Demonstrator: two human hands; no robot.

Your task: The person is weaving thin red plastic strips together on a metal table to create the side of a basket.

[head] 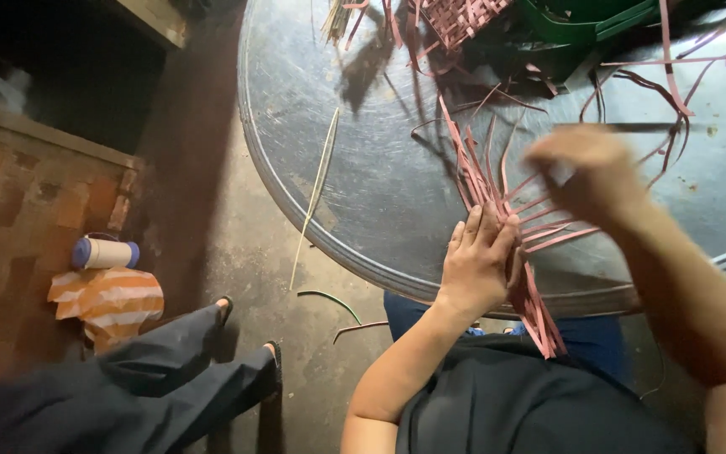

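Observation:
My left hand lies flat with fingers together on a bundle of pink weaving strips at the near edge of a round grey metal table. The strips fan out over the table and hang over the rim toward my lap. My right hand is blurred by motion just right of the bundle, fingers curled around a strip end, with something small and pale at its fingertips.
A half-woven pink piece and a green crate sit at the table's far side. A pale thin stick lies over the left rim. Another person's legs stand at the left, near a brick wall, a spool and striped cloth.

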